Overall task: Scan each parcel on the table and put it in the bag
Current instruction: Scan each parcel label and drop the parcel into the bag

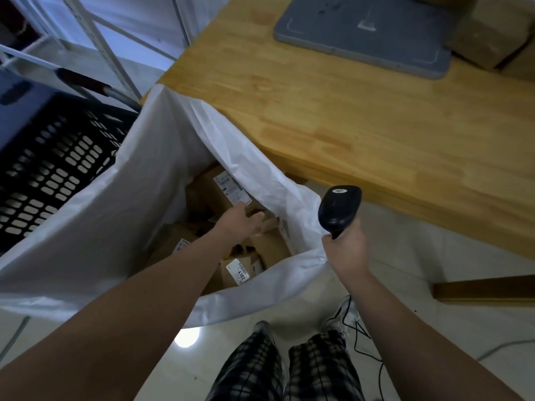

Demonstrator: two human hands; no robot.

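Parcel under hand: a brown cardboard parcel (267, 244) lies inside the white bag (115, 198), toward its right wall, on top of the other parcels. The left hand (241, 224) reaches down into the bag mouth. Its grip is open, the fingers fairly straight and resting on the parcel's top; we cannot see the thumb.

Other contents of the bag: a labelled parcel (223, 186) just beyond the hand, partly under the folded far rim, and a small parcel (240, 270) at the near rim whose label shows "4302". A further box (170, 241) sits left of the forearm.

Right hand (346, 250): grip closed round the handle of a black scanner (340, 209), held just outside the bag's right corner, head pointing away from us. The bag rim touches this hand; we cannot tell whether the hand holds it. A black cable (356, 328) hangs down from the hand to the floor (434, 328).

Bench (347, 125): wooden, right of and beyond the bag. A grey flat pad (370, 33) lies at its far side, with cardboard boxes (492, 33) just to the pad's right.

Left of the bag: a black slotted crate (58, 169), and a white shelf frame (115, 53) beyond it.
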